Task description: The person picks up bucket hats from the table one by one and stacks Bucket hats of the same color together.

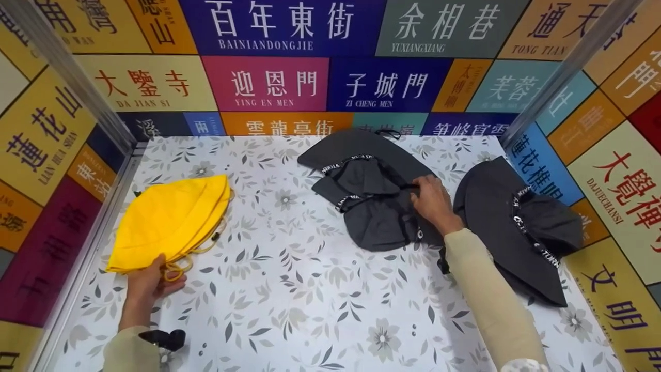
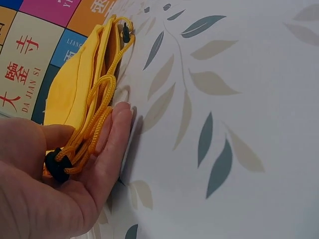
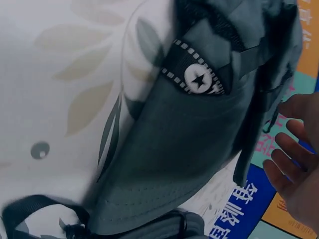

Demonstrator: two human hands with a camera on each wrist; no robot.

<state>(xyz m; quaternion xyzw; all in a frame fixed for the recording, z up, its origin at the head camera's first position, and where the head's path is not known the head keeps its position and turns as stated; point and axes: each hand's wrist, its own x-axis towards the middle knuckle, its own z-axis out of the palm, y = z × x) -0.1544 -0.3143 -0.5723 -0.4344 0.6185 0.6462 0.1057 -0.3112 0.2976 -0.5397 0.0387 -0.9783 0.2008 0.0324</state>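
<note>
On the left of the table lies a yellow brimmed hat (image 1: 170, 222), folded flat, with a yellow cord and dark toggle at its edge. My left hand (image 1: 150, 281) pinches its near edge, thumb above and fingers beneath; the cord (image 2: 102, 94) crosses the palm in the left wrist view. Dark grey brimmed hats (image 1: 379, 222) with lettered bands lie overlapped at centre right. Beside them is my right hand (image 1: 434, 201), its fingers loosely bent at their right side. In the right wrist view, those fingers (image 3: 286, 159) stand apart from the dark fabric (image 3: 184, 134), thumb near it.
Another dark grey hat (image 1: 496, 217) with a wide brim and lettered band lies at the right, by the right forearm. The flower-patterned tabletop (image 1: 289, 310) is bounded by sign-printed panels (image 1: 263, 82) at the back and both sides.
</note>
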